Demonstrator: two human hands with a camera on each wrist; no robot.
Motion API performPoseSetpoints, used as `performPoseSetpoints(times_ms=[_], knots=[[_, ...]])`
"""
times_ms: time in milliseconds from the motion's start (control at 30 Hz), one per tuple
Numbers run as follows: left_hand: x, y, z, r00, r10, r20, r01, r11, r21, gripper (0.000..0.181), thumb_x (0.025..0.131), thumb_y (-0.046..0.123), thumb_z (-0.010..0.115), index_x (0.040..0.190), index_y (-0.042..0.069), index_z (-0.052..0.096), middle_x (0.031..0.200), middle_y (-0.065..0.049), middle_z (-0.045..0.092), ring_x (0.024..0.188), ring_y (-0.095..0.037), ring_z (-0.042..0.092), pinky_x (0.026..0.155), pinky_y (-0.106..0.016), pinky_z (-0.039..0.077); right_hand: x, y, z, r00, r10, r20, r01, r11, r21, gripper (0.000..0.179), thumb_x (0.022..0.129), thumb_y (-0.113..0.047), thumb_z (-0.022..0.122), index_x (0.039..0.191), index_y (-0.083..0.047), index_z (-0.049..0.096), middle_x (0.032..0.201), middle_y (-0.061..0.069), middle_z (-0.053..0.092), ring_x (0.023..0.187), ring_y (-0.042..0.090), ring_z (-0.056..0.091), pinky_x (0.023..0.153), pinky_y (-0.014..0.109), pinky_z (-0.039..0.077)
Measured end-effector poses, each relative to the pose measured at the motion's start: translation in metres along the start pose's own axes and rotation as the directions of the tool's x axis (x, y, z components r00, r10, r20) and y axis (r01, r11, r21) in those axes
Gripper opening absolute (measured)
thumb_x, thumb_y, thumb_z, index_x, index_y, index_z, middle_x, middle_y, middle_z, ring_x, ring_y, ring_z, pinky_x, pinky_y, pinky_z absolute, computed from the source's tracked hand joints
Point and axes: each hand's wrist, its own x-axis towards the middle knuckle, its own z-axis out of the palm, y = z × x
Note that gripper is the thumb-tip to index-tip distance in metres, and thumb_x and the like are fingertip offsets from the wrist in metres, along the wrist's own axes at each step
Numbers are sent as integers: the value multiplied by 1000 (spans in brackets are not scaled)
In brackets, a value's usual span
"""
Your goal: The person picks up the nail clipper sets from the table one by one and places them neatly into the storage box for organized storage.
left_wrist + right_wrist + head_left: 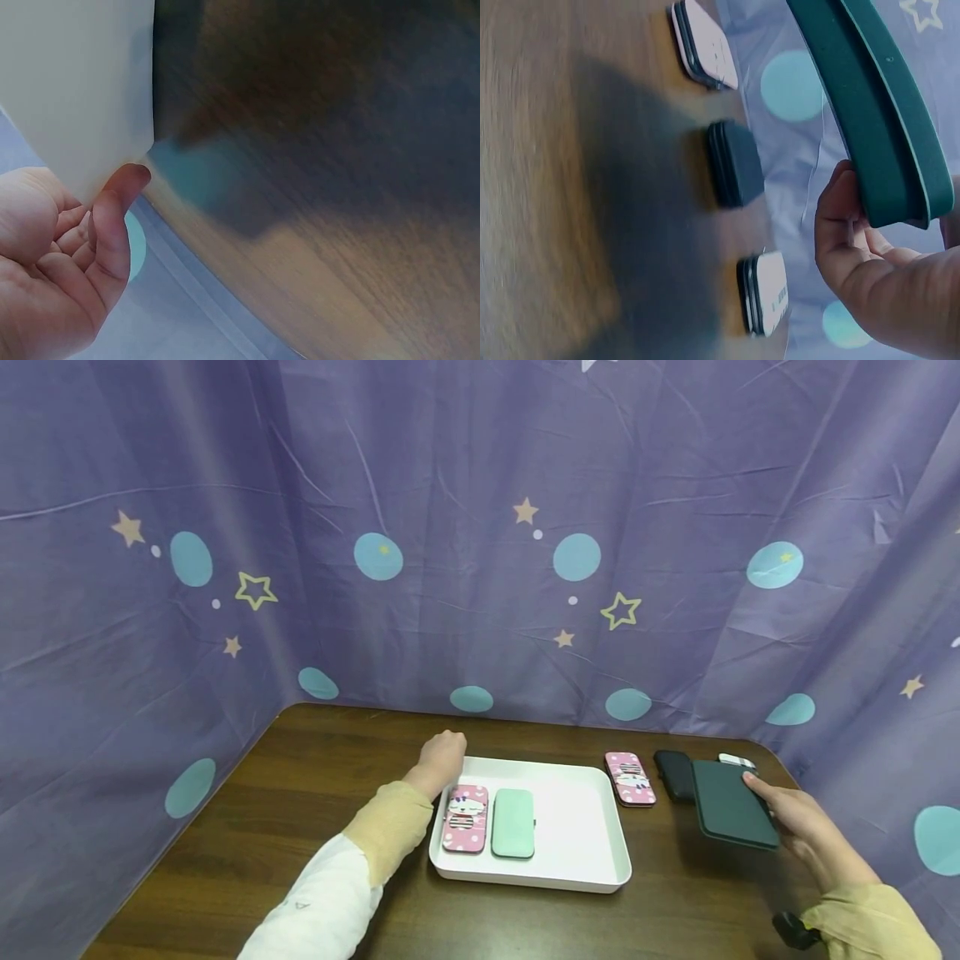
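Note:
My right hand [797, 817] grips a dark green flat rectangular box [731, 803] by its right side, above the table; its ridged edge shows in the right wrist view. My left hand [442, 758] holds the back left corner of a shallow white tray [581, 827], and in the left wrist view its curled fingers [112, 240] meet the tray's corner. Inside the tray, on its left side, a pink cartoon-print case [466, 819] lies beside a mint green case [513, 823].
Right of the tray, another pink case [630, 779] lies on the wooden table [330, 752]. A black case [675, 775] and a white case [737, 761] lie further right, partly behind the green box. A purple curtain [465, 610] hangs behind the table.

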Motion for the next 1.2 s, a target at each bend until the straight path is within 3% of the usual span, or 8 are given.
performPoseSetpoints(times_ms=[367,867,1000,1200], knots=[[0,1,-2,1000,-10,16,10,1000,-2,14,83,-5,58,90,2,68,95,-16,69,89,-31,67,70,-43,56,-5,-14,30,999,-50,-21,49,998,-49,28,94,-42,53,87,-15,58,70,-7,63,61,9,64,59,30,56],[-1,1,-1,1000,-12,18,12,1000,4,14,84,-5,58,91,2,68,96,-16,69,89,-31,66,71,-43,56,-6,-19,67,994,-100,-44,99,995,-28,28,93,-44,54,82,-19,59,68,-7,63,60,8,64,58,29,56],[0,0,0,1000,-13,21,13,1000,0,14,84,-5,58,91,3,68,95,-16,69,89,-31,66,71,-43,56,-3,-20,78,994,-108,-20,107,993,-50,32,94,-45,52,88,-15,57,69,-6,64,61,10,65,59,31,57],[0,1,-1,1000,-7,15,7,1000,4,14,84,-5,58,91,2,68,94,-16,69,88,-31,66,71,-43,56,-1,-22,95,995,-99,-14,98,994,-48,52,93,-47,51,115,0,47,71,-6,64,63,9,65,61,30,57]])
